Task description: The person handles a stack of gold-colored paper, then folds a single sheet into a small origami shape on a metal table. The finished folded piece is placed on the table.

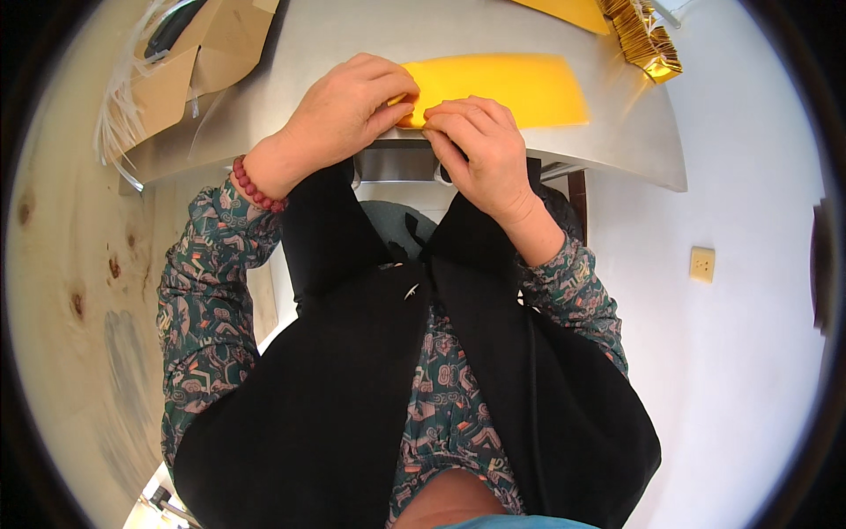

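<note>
A shiny yellow-gold sheet of paper lies on the metal table close to its near edge. The fingers of my left hand are curled closed on its left end. Beside it, my right hand pinches the sheet's near edge between thumb and fingers. Both hands are close together, and the paper between the fingertips looks bent or folded, though the fingers partly hide it. To the right, the rest of the sheet stretches out flat. A dark red bead bracelet circles my left wrist.
An opened cardboard box stands at the table's far left, with pale strings hanging over the edge. Another yellow sheet and a bundle of folded gold paper lie at the far right of the metal table.
</note>
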A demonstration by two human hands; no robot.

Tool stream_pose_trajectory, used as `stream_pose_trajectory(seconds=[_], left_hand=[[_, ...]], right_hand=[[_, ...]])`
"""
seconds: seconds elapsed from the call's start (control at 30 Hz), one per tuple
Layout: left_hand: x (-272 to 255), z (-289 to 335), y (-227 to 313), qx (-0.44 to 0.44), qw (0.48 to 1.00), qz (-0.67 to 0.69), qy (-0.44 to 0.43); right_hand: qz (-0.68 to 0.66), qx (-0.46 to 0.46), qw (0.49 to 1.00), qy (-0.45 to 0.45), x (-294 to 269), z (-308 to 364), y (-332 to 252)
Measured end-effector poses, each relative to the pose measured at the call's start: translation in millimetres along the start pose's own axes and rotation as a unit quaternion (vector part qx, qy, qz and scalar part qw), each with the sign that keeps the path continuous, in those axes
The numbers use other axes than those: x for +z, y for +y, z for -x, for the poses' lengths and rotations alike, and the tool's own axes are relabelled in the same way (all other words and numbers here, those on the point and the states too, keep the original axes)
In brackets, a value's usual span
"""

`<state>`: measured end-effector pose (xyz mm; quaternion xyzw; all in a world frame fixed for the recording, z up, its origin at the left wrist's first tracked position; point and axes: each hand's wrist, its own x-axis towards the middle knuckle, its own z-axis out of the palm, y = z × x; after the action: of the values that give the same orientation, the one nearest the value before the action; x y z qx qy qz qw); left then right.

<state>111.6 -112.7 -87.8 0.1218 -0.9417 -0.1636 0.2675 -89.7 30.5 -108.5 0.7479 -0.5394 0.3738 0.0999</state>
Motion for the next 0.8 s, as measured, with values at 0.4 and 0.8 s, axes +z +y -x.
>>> stream_pose_trajectory(seconds=[0.4, 0.8], left_hand=[[4, 8, -6, -0.009, 1.0, -0.019, -0.012], [-5, 1, 4, -0.056, 0.997, -0.035, -0.051]], right_hand=[[-0.027, -0.01, 0.998, -0.061, -17, 3, -6], [-0.063, 0.124, 0.98, -0.143, 1, -49, 0]])
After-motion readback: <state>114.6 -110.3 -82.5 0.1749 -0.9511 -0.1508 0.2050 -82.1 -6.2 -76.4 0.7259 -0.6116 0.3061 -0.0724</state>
